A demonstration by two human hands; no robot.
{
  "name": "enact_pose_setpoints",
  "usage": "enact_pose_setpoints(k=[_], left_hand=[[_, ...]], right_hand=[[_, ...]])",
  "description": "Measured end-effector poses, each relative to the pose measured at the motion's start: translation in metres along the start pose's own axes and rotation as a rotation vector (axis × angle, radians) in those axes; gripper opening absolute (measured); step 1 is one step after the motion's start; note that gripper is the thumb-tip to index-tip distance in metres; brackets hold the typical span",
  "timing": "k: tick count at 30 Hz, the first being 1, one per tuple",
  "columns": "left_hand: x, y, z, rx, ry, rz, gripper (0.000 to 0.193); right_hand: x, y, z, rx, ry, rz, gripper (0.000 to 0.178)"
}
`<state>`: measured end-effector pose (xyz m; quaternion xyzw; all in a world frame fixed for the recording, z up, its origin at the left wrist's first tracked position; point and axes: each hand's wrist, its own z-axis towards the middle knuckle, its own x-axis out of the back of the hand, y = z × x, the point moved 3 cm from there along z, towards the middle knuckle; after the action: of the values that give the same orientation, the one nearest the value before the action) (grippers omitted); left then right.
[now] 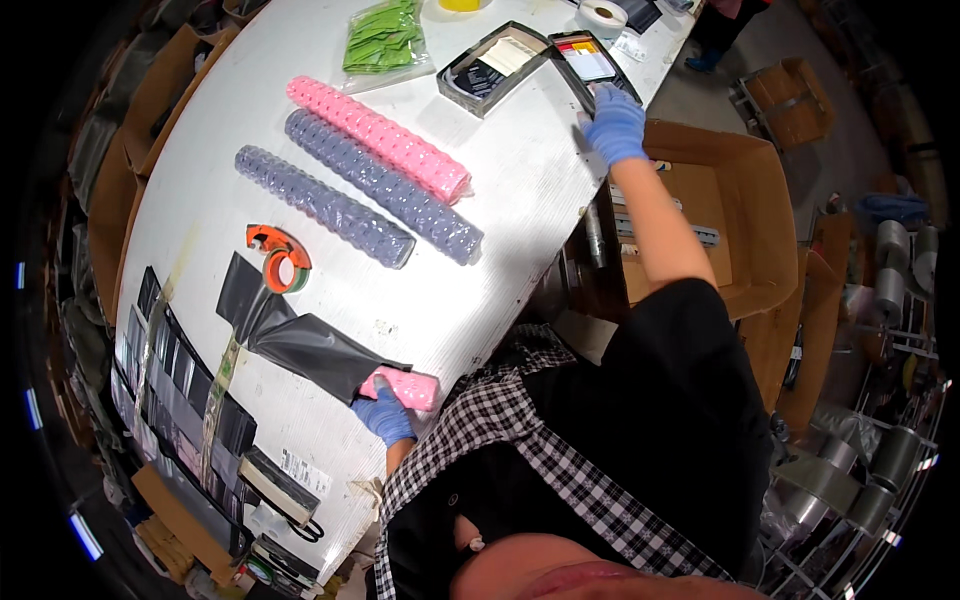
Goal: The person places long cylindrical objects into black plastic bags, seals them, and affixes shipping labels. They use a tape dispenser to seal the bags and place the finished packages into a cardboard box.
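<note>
My left hand (385, 415), in a blue glove, grips a pink bubble-wrapped roll (405, 387) whose far end sits inside a dark grey plastic bag (300, 340) lying on the white table (520, 200). My right hand (615, 125), also gloved, reaches far across the table's edge and holds the near end of a shallow black tray (590, 62) with coloured cards in it. Between the hands lie a long pink roll (380, 135) and two purple-grey rolls (385, 185) (320, 205), side by side.
An orange tape dispenser (280, 258) sits by the bag. A black open box (490, 68), a bag of green packets (383, 38) and a white tape roll (603, 15) are at the far end. Flat black packets (170, 370) line the left edge. An open cardboard box (730, 220) stands on the right.
</note>
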<state>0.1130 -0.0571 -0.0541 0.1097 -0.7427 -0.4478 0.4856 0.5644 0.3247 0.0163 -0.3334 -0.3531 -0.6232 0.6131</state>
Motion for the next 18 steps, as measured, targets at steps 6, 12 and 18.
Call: enact_pose_setpoints(k=[6, 12, 18], left_hand=[[0.004, 0.032, -0.012, 0.094, 0.012, 0.089, 0.051], [0.009, 0.013, -0.01, 0.062, 0.051, 0.298, 0.051], [0.003, 0.017, -0.006, 0.106, 0.043, 0.167, 0.054]], right_hand=[[-0.024, 0.003, -0.004, -0.054, -0.663, 0.283, 0.036], [-0.001, 0.008, -0.001, 0.157, -0.728, 0.243, 0.031], [-0.048, 0.007, 0.022, 0.375, -0.824, 0.014, 0.037]])
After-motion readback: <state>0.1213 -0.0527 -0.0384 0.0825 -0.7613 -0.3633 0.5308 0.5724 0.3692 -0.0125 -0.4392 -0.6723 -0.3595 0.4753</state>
